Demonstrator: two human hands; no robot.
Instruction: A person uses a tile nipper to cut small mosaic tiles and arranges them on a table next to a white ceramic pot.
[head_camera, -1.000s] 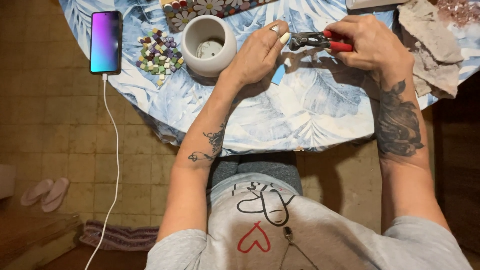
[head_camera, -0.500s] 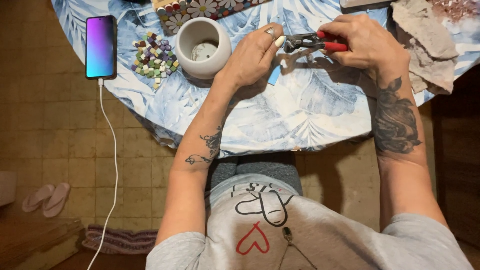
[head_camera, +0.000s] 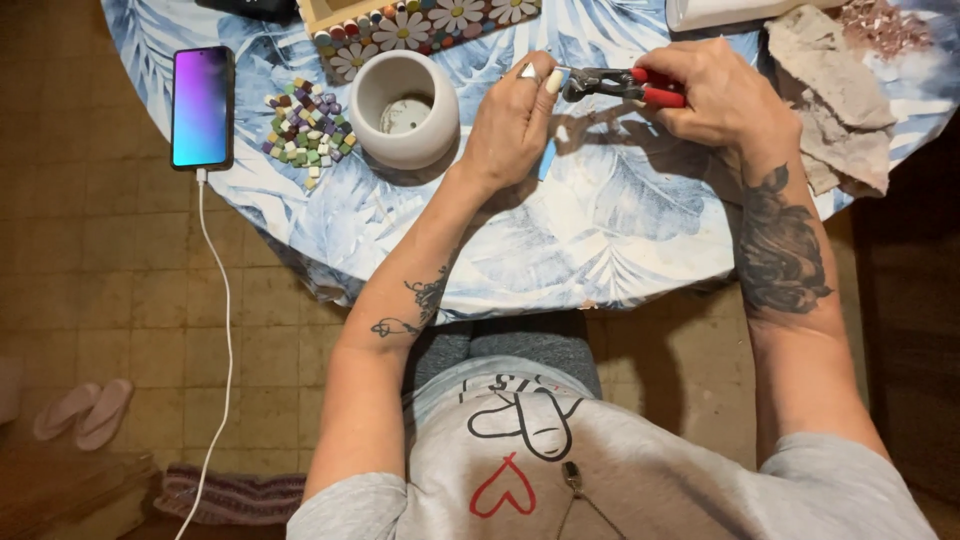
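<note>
Right hand (head_camera: 720, 95) gripping red-handled nippers (head_camera: 622, 85), fingers closing round handles. Nippers lying roughly level, long axis running left-right, metal head pointing left toward left hand (head_camera: 512, 120), handles toward right. Left hand's fingertips (head_camera: 552, 82) pinching at nipper head; whatever they are holding is too small to tell. Nippers hovering right of pot (head_camera: 405, 108), above table (head_camera: 600, 230). Tile pile (head_camera: 303, 125) sitting left of pot, phone (head_camera: 203, 107) further left. Grey rag (head_camera: 835, 105) lying far right of pot.
</note>
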